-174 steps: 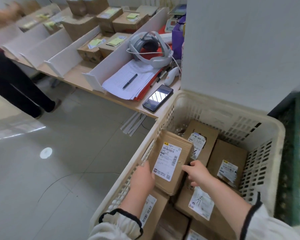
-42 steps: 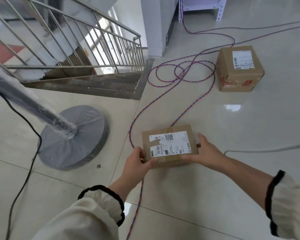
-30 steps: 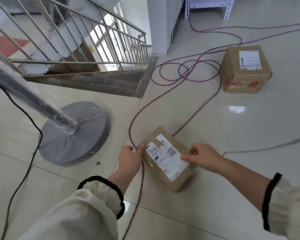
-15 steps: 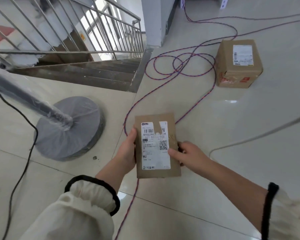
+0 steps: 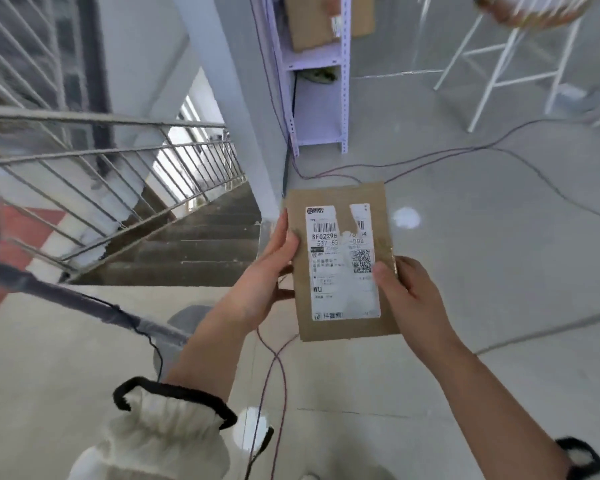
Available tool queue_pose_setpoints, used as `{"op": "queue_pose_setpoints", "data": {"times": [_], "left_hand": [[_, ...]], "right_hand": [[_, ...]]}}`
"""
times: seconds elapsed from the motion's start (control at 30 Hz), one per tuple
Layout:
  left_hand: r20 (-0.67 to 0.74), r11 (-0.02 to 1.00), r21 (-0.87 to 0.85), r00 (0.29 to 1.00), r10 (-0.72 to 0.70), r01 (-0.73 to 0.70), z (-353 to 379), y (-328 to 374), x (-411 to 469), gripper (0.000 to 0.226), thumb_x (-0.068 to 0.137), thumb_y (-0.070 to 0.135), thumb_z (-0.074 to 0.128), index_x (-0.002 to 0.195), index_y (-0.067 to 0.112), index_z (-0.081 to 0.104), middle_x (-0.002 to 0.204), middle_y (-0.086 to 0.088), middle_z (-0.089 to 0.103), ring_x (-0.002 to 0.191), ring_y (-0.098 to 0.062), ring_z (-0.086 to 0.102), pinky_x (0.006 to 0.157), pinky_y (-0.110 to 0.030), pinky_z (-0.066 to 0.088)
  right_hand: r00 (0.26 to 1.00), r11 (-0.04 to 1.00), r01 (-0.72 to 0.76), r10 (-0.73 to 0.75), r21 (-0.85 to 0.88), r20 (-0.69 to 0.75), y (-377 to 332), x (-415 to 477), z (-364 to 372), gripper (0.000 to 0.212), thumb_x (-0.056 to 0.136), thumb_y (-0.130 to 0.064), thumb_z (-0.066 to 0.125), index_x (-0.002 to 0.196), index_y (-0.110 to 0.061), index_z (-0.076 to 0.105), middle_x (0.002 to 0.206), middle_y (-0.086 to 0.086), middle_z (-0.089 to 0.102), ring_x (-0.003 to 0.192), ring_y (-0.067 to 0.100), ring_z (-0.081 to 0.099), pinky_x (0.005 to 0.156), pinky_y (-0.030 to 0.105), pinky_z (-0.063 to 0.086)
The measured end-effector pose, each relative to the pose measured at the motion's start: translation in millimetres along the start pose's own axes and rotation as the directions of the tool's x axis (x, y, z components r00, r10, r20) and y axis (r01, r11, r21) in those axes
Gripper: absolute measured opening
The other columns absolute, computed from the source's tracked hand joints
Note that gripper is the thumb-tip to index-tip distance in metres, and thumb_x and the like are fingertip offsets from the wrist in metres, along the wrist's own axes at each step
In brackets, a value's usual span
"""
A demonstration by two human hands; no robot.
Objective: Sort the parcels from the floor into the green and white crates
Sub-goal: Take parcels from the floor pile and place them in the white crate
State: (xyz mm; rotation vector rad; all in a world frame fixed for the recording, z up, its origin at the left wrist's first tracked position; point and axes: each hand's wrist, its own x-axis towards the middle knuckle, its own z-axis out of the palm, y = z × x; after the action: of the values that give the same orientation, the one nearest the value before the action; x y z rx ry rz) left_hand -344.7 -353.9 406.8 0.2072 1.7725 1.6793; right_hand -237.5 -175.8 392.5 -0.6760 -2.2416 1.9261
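Observation:
I hold a flat brown cardboard parcel (image 5: 340,265) upright in front of me, above the floor, its torn white shipping label facing me. My left hand (image 5: 271,268) grips the parcel's left edge. My right hand (image 5: 406,292) grips its right edge, thumb on the label near the QR code. Neither the green crate nor the white crate is in view.
A staircase (image 5: 187,244) with a metal railing (image 5: 111,161) drops away at the left. A white pillar (image 5: 236,109) and a lilac shelf unit (image 5: 316,88) stand ahead. Purple cables (image 5: 274,368) trail over the pale floor. A white stool (image 5: 513,60) stands at the upper right.
I have raised the parcel higher and my head has tilted up. The second box on the floor has left the view; the shelf unit and stool have come into it.

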Motion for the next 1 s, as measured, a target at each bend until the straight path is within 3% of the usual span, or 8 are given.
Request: {"op": "queue_pose_setpoints", "data": {"times": [0.07, 0.13, 0.2, 0.27, 0.47, 0.63, 0.77, 1.0], "left_hand": [[0.01, 0.999, -0.003, 0.999, 0.037, -0.037, 31, 69, -33, 0.062, 0.085, 0.057, 0.047, 0.141, 0.059, 0.021, 0.106, -0.008, 0.06, 0.101, -0.026, 0.063, 0.081, -0.038, 0.054], [0.015, 0.999, -0.009, 0.999, 0.039, -0.039, 61, 124, -62, 0.065, 0.081, 0.057, 0.053, 0.14, 0.057, 0.027, 0.104, 0.002, 0.066, 0.101, -0.016, 0.066, 0.072, -0.031, 0.056], [0.025, 0.999, -0.012, 0.999, 0.038, -0.038, 90, 165, -85, 0.062, 0.08, 0.058, 0.055, 0.137, 0.058, 0.032, 0.113, 0.015, 0.068, 0.104, -0.012, 0.066, 0.068, -0.03, 0.058], [0.042, 0.999, -0.018, 0.999, 0.032, -0.031, 116, 190, -101, 0.051, 0.086, 0.056, 0.053, 0.135, 0.058, 0.036, 0.112, 0.015, 0.069, 0.103, -0.013, 0.067, 0.07, -0.034, 0.057], [0.188, 0.997, 0.028, 0.98, 0.065, -0.071, 178, 225, -130, 0.047, 0.085, 0.062, 0.052, 0.13, 0.054, 0.045, 0.114, 0.013, 0.069, 0.095, -0.011, 0.07, 0.064, -0.03, 0.055], [0.247, 0.992, 0.056, 0.964, 0.095, -0.112, 196, 238, -140, 0.053, 0.077, 0.067, 0.058, 0.127, 0.06, 0.044, 0.114, 0.014, 0.068, 0.096, -0.012, 0.069, 0.065, -0.033, 0.055], [0.281, 0.987, 0.083, 0.953, 0.112, -0.14, 192, 253, -141, 0.063, 0.07, 0.068, 0.06, 0.13, 0.059, 0.042, 0.114, 0.013, 0.069, 0.101, -0.016, 0.068, 0.067, -0.034, 0.055], [0.379, 0.984, 0.075, 0.917, 0.124, -0.164, 168, 276, -131, 0.055, 0.075, 0.067, 0.06, 0.127, 0.059, 0.045, 0.112, 0.011, 0.07, 0.096, -0.014, 0.07, 0.073, -0.037, 0.057]], "right_hand": [[0.999, 0.999, -0.017, 0.019, 0.047, -0.048, -74, -36, -40, 0.014, 0.091, -0.044, 0.053, 0.087, -0.051, 0.065, 0.116, -0.015, 0.056, 0.097, -0.012, 0.056, 0.077, 0.013, 0.041], [0.995, 0.996, -0.032, 0.039, 0.08, -0.09, -132, -73, -75, 0.02, 0.09, -0.046, 0.053, 0.077, -0.056, 0.063, 0.114, -0.016, 0.058, 0.093, -0.014, 0.056, 0.073, 0.012, 0.04], [0.992, 0.994, -0.049, 0.059, 0.094, -0.107, -173, -104, -107, 0.018, 0.091, -0.047, 0.05, 0.08, -0.052, 0.063, 0.117, -0.014, 0.058, 0.1, -0.01, 0.055, 0.079, 0.018, 0.041], [0.99, 0.992, -0.05, 0.065, 0.116, -0.127, -197, -129, -137, 0.02, 0.093, -0.048, 0.046, 0.089, -0.05, 0.065, 0.119, -0.014, 0.059, 0.108, -0.001, 0.055, 0.088, 0.025, 0.041], [0.989, 0.971, -0.042, 0.074, 0.233, -0.132, -208, -184, -199, 0.043, 0.093, -0.05, 0.04, 0.131, -0.034, 0.053, 0.13, -0.015, 0.058, 0.123, 0.006, 0.052, 0.103, 0.036, 0.041], [0.992, 0.97, -0.005, 0.036, 0.243, -0.123, -205, -203, -213, 0.035, 0.096, -0.048, 0.035, 0.125, -0.047, 0.055, 0.12, -0.022, 0.064, 0.114, 0.001, 0.058, 0.082, 0.027, 0.048], [0.99, 0.957, 0.022, 0.02, 0.289, -0.141, -207, -207, -208, 0.036, 0.097, -0.047, 0.034, 0.127, -0.044, 0.055, 0.124, -0.017, 0.063, 0.12, 0.007, 0.056, 0.09, 0.033, 0.047], [0.991, 0.943, 0.091, -0.054, 0.32, -0.123, -228, -211, -182, 0.047, 0.087, -0.06, 0.036, 0.132, -0.051, 0.045, 0.133, -0.018, 0.056, 0.124, 0.005, 0.052, 0.094, 0.034, 0.046]]}}
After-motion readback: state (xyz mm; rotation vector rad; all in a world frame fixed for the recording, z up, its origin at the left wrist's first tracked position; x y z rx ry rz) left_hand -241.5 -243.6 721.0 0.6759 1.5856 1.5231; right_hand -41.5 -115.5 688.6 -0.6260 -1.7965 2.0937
